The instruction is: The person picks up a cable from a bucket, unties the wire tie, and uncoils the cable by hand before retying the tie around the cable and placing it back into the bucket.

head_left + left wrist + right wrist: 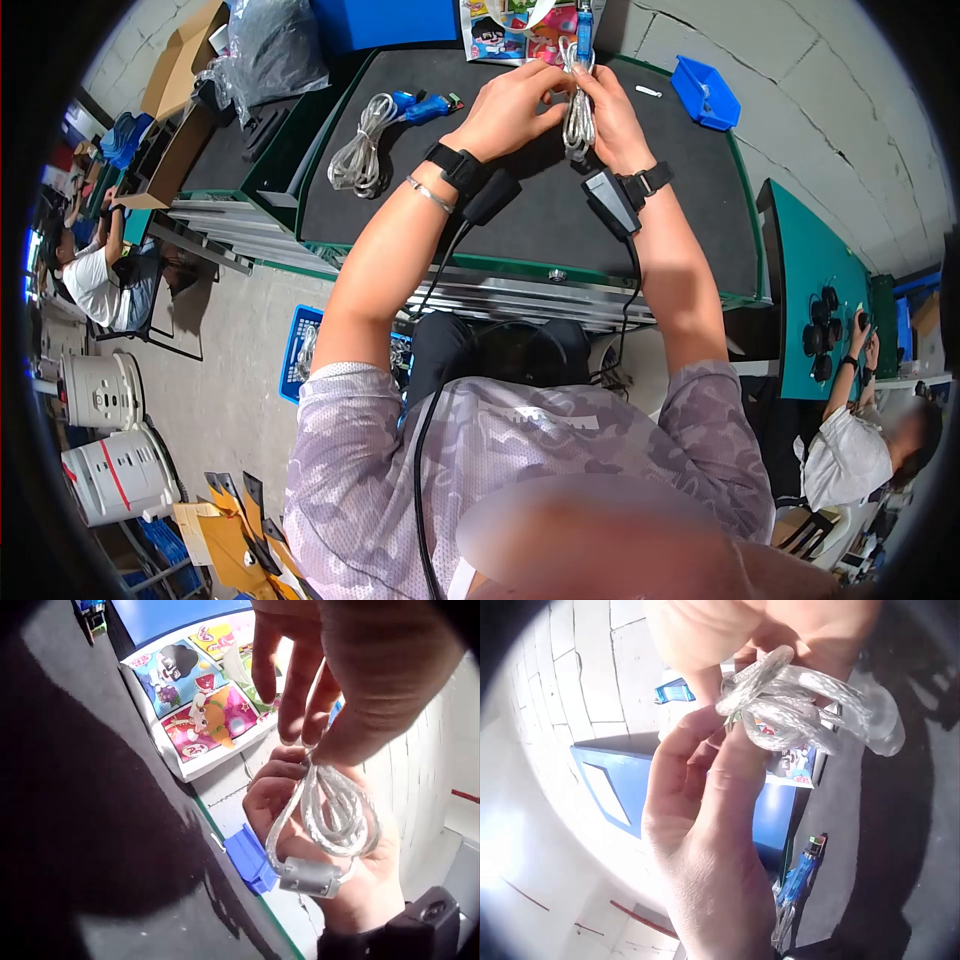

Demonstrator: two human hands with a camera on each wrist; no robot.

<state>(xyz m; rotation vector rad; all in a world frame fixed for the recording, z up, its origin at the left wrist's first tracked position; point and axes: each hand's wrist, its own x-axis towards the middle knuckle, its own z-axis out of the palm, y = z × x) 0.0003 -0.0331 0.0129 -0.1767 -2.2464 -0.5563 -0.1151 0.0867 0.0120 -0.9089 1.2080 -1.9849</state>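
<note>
In the head view, a coiled clear-jacketed silver cable [578,130] hangs between both hands above the dark mat [480,220]. My right hand [618,125] holds the bundle, with the loops against its palm in the left wrist view. A blue connector [585,30] points up past the fingers. My left hand [505,112] reaches in from the other side. Its thumb and forefinger pinch at the middle of the coil [787,712], on what looks like a thin tie. A grey cylinder [309,877] sits on the cable's lower end.
Another coiled cable [360,150] with blue connectors [430,108] lies on the mat's left. A blue bin [706,93] and a small white piece [648,91] are at right. Behind the hands stands a cartoon-printed bag [500,40]. Wrist-camera cords [640,280] trail toward the lap.
</note>
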